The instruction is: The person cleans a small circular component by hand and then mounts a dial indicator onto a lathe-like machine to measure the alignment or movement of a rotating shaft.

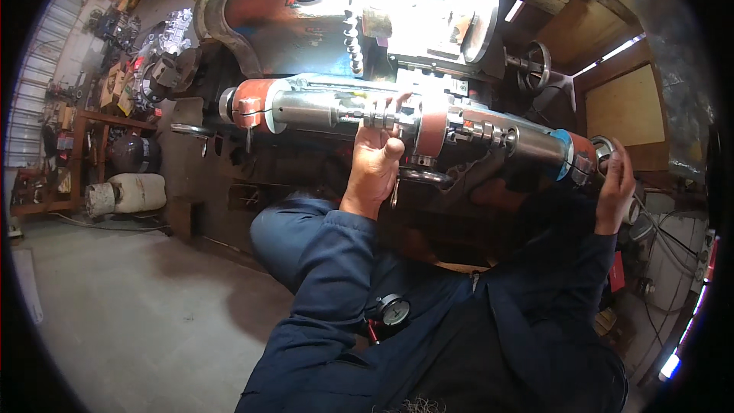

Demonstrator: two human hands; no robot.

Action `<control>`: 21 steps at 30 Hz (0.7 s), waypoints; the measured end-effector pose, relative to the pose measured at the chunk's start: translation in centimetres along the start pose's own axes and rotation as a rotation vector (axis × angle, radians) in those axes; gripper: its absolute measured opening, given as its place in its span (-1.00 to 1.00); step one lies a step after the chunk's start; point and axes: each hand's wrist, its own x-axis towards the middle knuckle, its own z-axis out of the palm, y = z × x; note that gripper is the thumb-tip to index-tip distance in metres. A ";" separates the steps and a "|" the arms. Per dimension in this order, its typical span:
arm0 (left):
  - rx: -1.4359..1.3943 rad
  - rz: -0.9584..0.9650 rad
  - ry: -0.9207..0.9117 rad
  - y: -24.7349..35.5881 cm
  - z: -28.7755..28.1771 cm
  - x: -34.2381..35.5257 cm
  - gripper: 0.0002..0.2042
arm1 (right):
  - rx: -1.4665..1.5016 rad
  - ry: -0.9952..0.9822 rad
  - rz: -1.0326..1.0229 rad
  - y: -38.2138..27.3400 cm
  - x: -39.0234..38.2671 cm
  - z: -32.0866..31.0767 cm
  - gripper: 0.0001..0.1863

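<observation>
Head view, steel shaft (306, 108), grey floor (138, 298), ribbed wall (47, 42), white tank (142, 193)

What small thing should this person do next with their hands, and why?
Perhaps give the round end fitting a slight turn with the right hand, using the left hand to feel for movement: the right fingers are at that fitting, at the bar's right end, while the left hand is at the slimmer middle part of the metal bar.

Long grey steel shaft assembly (433, 128), slanting slightly down rightward, orange-red collars (253, 105) at both ends and middle, round metal rim (603, 145) at right.
</observation>
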 end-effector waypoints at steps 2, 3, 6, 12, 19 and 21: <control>-0.023 -0.013 -0.007 -0.1 0.0 0.1 -0.27 | 0.004 -0.013 0.062 -1.0 0.3 -0.2 -0.60; -0.044 -0.026 -0.011 -0.1 0.0 0.1 -0.27 | 0.008 -0.029 0.125 -1.3 0.5 -0.2 -0.60; -0.022 -0.024 -0.006 -0.4 -0.5 0.2 -0.30 | -0.090 0.061 -0.079 -1.0 0.6 1.2 -0.60; 0.057 0.015 0.037 -0.8 -0.9 0.3 -0.40 | -0.153 0.089 -0.072 -0.7 0.8 1.1 -0.63; 0.078 0.023 0.034 -1.3 -1.3 0.4 -0.40 | -0.145 0.128 -0.067 -0.8 0.7 1.6 -0.64; 0.083 0.021 0.042 -1.3 -1.3 0.5 -0.39 | -0.082 0.141 -0.045 -0.2 0.7 1.7 -0.66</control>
